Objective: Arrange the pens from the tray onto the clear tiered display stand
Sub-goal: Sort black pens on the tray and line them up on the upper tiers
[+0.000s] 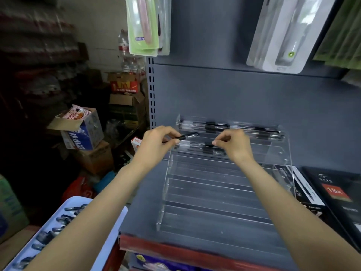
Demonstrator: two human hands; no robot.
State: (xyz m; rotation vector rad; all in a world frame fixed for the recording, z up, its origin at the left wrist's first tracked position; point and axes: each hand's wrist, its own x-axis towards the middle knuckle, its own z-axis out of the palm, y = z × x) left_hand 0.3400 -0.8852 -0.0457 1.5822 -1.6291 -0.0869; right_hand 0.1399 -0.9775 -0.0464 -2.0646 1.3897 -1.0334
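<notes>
Left hand (156, 142) pinches pen (185, 136) at stand (224, 192) left edge; right hand (233, 144) pinches second-tier pen (207, 148); lower tiers bare.

The tiered display stand (224, 192) is clear, glossy acrylic with smooth steps that catch pale streaks of light. The pens (230, 127) on its top step have clear plastic barrels with black matt grips. The shelf (144, 216) under it is matt grey painted metal, with a glossy red strip along its front edge, and its upright (151, 90) is slotted metal. The tray (109, 237) is smooth pale blue plastic. The hanging packs (281, 34) are shiny clear plastic over card. The boxes (93, 159) on the floor are dull brown cardboard.
</notes>
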